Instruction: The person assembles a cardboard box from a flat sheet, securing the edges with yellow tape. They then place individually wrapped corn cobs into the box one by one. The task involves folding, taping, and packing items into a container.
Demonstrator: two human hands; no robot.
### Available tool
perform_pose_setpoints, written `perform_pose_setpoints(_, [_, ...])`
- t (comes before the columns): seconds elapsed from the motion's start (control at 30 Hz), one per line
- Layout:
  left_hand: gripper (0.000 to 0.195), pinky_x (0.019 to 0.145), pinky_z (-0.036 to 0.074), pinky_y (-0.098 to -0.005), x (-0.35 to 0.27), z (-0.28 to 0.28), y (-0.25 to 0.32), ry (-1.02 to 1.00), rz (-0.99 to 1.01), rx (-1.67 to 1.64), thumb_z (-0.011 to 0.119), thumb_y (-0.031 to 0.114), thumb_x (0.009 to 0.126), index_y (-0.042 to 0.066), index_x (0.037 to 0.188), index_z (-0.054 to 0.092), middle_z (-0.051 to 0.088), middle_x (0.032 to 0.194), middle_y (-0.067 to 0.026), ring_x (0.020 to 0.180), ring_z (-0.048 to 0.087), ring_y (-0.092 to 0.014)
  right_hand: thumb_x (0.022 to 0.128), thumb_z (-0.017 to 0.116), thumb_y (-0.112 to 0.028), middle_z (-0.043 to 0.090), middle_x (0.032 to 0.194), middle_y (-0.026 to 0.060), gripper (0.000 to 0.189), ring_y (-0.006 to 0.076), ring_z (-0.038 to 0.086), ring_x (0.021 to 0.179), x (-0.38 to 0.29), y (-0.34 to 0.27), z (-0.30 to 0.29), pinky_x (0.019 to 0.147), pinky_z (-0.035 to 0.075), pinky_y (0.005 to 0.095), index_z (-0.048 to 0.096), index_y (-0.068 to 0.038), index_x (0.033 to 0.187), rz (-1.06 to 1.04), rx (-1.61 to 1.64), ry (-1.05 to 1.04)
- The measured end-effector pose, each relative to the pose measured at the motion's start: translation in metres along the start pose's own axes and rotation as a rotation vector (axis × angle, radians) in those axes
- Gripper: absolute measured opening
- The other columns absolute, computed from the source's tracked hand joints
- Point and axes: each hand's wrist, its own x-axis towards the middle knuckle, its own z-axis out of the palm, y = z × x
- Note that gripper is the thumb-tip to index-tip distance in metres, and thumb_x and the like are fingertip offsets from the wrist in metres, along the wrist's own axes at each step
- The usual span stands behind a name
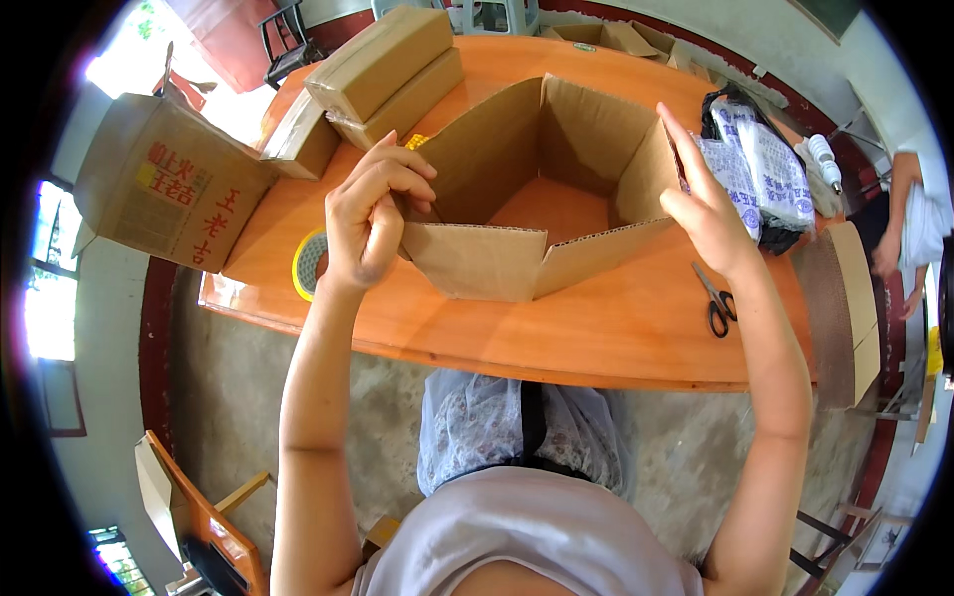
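In front of me a cardboard box (477,261) stands on the orange wooden table (633,328). Its top is open, and the tabletop shows through where a bottom would be. My left hand (365,212) grips the left wall near the front corner, fingers curled over the edge. On the opposite side, my right hand (704,205) holds the right wall, its fingers stretched along the outside and the thumb at the front edge. A roll of tape (301,264) with a yellow rim is partly hidden by my left hand. Black-handled scissors (718,307) lie below my right hand.
Long closed cartons (384,63) are stacked at the back left. A large printed carton (175,182) sits at the left edge. Plastic-wrapped packets (764,171) and a spiral light bulb (825,162) lie at right. Another person's arm (898,208) shows beyond, past a carton (846,320).
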Motion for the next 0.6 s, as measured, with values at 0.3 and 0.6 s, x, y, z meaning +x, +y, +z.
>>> perform_pose_setpoints(0.3, [0.026, 0.109, 0.029, -0.0477, 0.002, 0.0, 0.001, 0.003, 0.006, 0.018, 0.034, -0.003, 0.068, 0.0, 0.075, 0.059, 0.062, 0.083, -0.0111, 0.063, 0.06, -0.017, 0.082, 0.048, -0.011, 0.019, 0.155, 0.0186, 0.077, 0.0262, 0.022, 0.142, 0.001, 0.006, -0.002, 0.109, 0.025, 0.0296, 0.015, -0.009, 0.151, -0.03, -0.052, 0.007])
perform_pose_setpoints(0.6, [0.026, 0.108, 0.029, -0.0496, 0.006, -0.003, 0.001, -0.043, 0.015, 0.046, 0.035, -0.003, 0.069, 0.001, 0.077, 0.06, 0.063, 0.081, -0.0119, 0.069, 0.062, -0.021, 0.078, 0.049, -0.005, 0.019, 0.154, 0.0194, 0.081, 0.0299, 0.022, 0.142, -0.006, -0.004, 0.001, 0.113, 0.021, 0.0347, 0.014, -0.007, 0.151, -0.035, -0.041, 0.062])
